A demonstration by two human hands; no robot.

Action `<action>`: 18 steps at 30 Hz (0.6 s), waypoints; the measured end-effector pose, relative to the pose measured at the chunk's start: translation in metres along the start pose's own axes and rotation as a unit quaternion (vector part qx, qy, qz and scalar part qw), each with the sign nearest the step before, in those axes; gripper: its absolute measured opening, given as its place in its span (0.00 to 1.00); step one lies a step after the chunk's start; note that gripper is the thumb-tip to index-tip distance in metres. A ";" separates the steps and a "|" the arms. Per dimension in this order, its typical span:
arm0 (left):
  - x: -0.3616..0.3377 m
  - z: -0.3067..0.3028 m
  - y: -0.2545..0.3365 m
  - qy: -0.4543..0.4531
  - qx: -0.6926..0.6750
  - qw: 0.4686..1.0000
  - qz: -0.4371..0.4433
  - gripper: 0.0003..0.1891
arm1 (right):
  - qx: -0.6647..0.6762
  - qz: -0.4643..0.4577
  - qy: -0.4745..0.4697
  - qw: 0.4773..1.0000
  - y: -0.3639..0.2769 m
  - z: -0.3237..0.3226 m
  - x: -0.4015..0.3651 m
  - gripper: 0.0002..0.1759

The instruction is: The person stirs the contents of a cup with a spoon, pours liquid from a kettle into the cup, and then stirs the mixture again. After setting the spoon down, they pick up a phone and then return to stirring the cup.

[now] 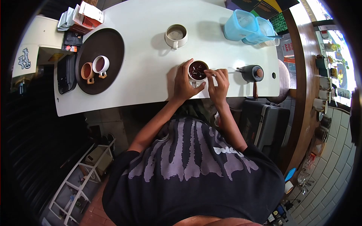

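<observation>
A white cup (pixel 198 71) of dark liquid with small light flecks on top stands near the table's front edge. My left hand (pixel 183 81) is curved round the cup's left side, with its thumb near the handle. At the cup's right rim, my right hand (pixel 218 82) pinches a thin utensil (pixel 211 74) whose tip reaches the liquid. Behind them is a lighter mug (pixel 176 35), with a pale layer inside. To the right sits a dark metal pot (pixel 252 73) with a wooden handle.
A round brown tray (pixel 102 39) at the left holds a brown cup (pixel 87 71) and a white cup (pixel 101 64). Light-blue containers (pixel 241 25) stand at the back right. Packets (pixel 90 16) lie at the back left. A black case (pixel 264 120) is below the table's edge.
</observation>
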State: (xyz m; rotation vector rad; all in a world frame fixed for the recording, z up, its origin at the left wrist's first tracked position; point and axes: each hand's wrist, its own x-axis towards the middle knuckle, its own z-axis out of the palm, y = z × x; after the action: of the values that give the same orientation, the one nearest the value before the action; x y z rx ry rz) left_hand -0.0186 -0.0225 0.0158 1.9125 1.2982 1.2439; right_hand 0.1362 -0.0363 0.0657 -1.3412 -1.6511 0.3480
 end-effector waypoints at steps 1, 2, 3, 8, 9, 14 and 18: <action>0.000 0.000 0.000 0.002 -0.003 1.000 0.000 0.51 | 0.012 0.000 -0.006 1.000 -0.002 0.005 0.001 0.10; 0.000 -0.001 0.000 0.007 -0.001 1.000 -0.003 0.51 | 0.021 -0.006 -0.011 1.000 -0.004 0.012 0.004 0.10; -0.001 -0.001 0.000 0.003 -0.005 1.000 -0.008 0.51 | 0.031 -0.012 -0.017 0.999 -0.005 0.018 0.009 0.10; -0.001 -0.006 -0.005 -0.003 0.003 1.000 -0.023 0.51 | -0.010 -0.090 -0.046 0.995 0.005 0.025 0.033 0.09; -0.001 -0.006 -0.006 -0.002 0.007 1.000 -0.015 0.51 | -0.022 -0.098 -0.050 0.994 0.009 0.022 0.035 0.09; -0.004 -0.005 -0.004 -0.003 0.017 1.000 -0.027 0.52 | -0.016 -0.073 -0.062 0.995 0.010 -0.004 0.020 0.09; -0.005 -0.005 -0.004 0.002 0.016 0.999 -0.034 0.54 | 0.051 -0.062 -0.070 0.994 0.001 0.012 0.010 0.09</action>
State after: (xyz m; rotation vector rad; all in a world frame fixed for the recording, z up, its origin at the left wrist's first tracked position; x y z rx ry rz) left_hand -0.0254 -0.0259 0.0127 1.8732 1.3807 1.1999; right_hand 0.1274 -0.0229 0.0637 -1.1556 -1.7989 0.4546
